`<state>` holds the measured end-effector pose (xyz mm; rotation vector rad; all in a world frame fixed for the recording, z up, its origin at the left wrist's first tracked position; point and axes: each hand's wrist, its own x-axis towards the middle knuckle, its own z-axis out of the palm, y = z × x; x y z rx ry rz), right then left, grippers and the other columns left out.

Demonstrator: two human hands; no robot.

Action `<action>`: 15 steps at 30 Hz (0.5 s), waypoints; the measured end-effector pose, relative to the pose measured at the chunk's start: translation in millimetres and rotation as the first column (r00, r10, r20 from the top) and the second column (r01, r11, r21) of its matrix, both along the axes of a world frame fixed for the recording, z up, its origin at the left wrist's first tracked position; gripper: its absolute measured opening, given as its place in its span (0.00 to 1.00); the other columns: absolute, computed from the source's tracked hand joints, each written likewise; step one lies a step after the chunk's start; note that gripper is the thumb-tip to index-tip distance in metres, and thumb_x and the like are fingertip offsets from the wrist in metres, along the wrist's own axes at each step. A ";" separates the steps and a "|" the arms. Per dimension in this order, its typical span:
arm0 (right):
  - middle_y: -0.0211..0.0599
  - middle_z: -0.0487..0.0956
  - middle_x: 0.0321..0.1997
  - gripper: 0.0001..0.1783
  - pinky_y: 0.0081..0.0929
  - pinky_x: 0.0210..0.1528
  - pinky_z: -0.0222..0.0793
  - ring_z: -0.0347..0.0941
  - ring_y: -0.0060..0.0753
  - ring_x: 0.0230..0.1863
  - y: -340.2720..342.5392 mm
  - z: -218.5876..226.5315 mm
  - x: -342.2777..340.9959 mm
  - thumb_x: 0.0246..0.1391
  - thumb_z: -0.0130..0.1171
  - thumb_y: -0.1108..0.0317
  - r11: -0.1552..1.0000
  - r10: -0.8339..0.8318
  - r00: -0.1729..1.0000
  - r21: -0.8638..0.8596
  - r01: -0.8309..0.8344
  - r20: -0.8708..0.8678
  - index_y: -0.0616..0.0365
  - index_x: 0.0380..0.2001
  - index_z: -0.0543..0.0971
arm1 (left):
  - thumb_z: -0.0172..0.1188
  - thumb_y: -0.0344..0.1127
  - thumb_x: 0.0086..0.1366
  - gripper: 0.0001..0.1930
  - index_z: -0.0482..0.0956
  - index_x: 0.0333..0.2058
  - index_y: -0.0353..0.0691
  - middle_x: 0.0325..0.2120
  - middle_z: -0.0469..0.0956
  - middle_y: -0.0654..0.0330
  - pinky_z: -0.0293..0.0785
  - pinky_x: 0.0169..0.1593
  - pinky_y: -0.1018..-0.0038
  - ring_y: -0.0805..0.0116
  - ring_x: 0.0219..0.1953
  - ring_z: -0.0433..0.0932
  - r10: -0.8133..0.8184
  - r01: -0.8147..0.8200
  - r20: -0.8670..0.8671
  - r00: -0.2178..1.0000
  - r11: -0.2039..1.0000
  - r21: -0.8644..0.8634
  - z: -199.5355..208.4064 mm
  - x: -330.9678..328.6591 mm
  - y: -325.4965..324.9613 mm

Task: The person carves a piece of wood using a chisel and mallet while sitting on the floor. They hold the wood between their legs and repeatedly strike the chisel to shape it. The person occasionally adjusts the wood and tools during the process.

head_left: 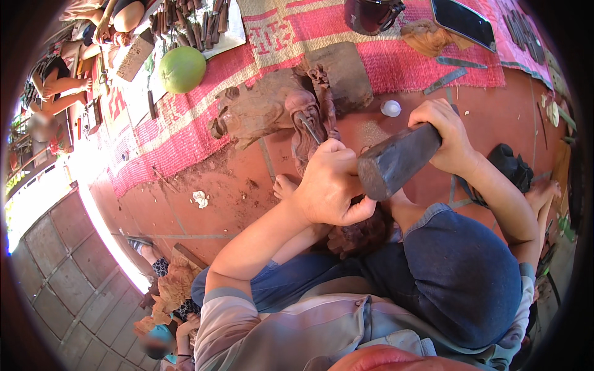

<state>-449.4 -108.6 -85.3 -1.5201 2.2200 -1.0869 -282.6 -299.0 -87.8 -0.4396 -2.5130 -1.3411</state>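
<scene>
A dark reddish wooden figure [302,104], carved with a long beard and a staff, lies between my bent legs and against rough wood blocks [257,102]. My left hand [331,185] is closed round a chisel [313,128], whose metal blade meets the figure's face and beard. The chisel's handle is mostly hidden by my fingers. Just to the right, my right hand [447,133] grips a dark, heavy mallet [399,159]. Its blunt end hangs over my left hand, close to the thumb; whether they touch I cannot tell.
A pink woven mat [204,133] spreads beyond the carving. On or near it are a green fruit [182,69], several chisels [204,28], a dark mug [373,13], a phone [464,23] and flat blades [445,80]. A small white container [390,108] stands on the tiles. Other people sit at left.
</scene>
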 end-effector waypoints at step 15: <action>0.32 0.74 0.29 0.14 0.34 0.40 0.64 0.72 0.39 0.33 -10.3 14.9 -4.2 0.33 0.64 0.72 0.974 0.143 0.972 -0.149 -0.172 -0.185 0.51 0.29 0.75 | 0.59 0.45 0.43 0.10 0.73 0.15 0.45 0.17 0.68 0.66 0.59 0.31 0.67 0.64 0.21 0.67 -0.144 0.149 0.075 0.987 0.986 -0.073 2.0 -2.0 -10.0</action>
